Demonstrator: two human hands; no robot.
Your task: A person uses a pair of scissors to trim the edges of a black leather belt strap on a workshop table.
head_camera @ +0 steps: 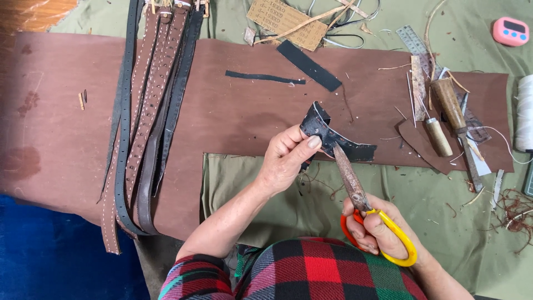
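Black leather piece point(327, 136) pinched by left hand point(286, 161) fingers; right hand point(380, 228) grips scissors point(361, 200).

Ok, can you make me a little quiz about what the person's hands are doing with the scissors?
1. True or false: the right hand holds scissors with yellow and orange handles.
2. What does the left hand pinch? A) a black leather piece B) the pink timer C) the spool of white thread
3. Fill in: the stack of leather belts lies on the large ____ leather sheet.

Key:
1. True. The blades point at the black leather piece.
2. A. The pink timer and the spool of white thread lie apart, at the right edge.
3. Brown.
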